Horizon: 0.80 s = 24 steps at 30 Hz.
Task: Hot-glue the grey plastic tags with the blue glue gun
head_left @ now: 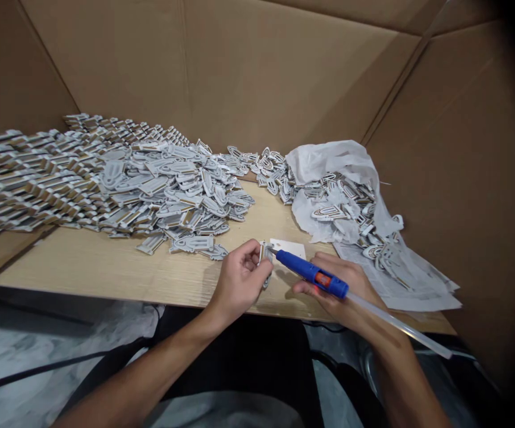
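Observation:
My left hand [239,279] is closed in a pinch on a small grey plastic piece [265,254], held just above the wooden table [106,267] near its front edge. My right hand [342,288] grips a blue glue gun [311,274] with a clear glue stick [395,324] trailing out of its back. The gun's metal tip touches the grey piece. A small white card [289,247] lies on the table just behind the tip.
A big heap of grey plastic pieces [172,190] covers the table's left and middle, with stacked rows [25,178] further left. A white plastic bag [342,196] holding more pieces lies at the right. Cardboard walls [257,71] enclose the table.

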Available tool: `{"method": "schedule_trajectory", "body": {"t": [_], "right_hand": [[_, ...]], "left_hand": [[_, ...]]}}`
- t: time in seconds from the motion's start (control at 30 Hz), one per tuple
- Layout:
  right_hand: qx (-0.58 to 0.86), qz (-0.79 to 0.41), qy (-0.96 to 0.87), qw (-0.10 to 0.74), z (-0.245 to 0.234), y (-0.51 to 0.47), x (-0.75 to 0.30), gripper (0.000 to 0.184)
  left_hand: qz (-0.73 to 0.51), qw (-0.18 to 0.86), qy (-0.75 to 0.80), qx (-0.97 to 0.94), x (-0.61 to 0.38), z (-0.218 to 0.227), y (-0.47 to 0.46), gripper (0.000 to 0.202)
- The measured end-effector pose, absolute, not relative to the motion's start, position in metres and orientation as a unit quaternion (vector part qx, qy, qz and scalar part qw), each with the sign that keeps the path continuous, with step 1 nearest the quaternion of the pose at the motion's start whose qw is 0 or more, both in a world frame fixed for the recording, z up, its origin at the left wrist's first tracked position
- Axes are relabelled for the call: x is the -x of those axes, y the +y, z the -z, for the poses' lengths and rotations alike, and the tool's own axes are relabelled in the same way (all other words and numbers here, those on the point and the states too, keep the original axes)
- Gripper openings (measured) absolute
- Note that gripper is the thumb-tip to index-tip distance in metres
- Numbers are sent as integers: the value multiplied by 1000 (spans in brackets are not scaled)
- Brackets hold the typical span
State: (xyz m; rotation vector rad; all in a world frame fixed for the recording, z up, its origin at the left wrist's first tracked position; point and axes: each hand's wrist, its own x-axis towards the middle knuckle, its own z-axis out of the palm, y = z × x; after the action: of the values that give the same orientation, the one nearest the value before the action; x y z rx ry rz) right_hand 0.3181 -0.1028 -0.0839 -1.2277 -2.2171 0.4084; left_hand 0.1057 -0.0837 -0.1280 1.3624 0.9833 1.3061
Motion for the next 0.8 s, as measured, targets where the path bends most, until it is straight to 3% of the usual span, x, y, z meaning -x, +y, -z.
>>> {"method": "schedule_trajectory", "body": {"t": [0.33, 0.53, 0.7, 0.8], "right_hand": [[470, -184, -820, 269, 77, -112, -307, 33], [433, -168, -840, 281, 93, -115, -299, 12], [416, -172, -850, 272, 94, -119, -294, 9], [433, -115, -853, 269, 86, -121, -293, 8]], "left_hand": [[-526, 471, 412, -576, -105, 129, -85, 24], [-517, 465, 425, -580, -103, 131, -85, 28], [-506, 476, 430, -577, -101, 127, -82, 31], [-494, 470, 435, -588, -100, 126, -80, 32]]}}
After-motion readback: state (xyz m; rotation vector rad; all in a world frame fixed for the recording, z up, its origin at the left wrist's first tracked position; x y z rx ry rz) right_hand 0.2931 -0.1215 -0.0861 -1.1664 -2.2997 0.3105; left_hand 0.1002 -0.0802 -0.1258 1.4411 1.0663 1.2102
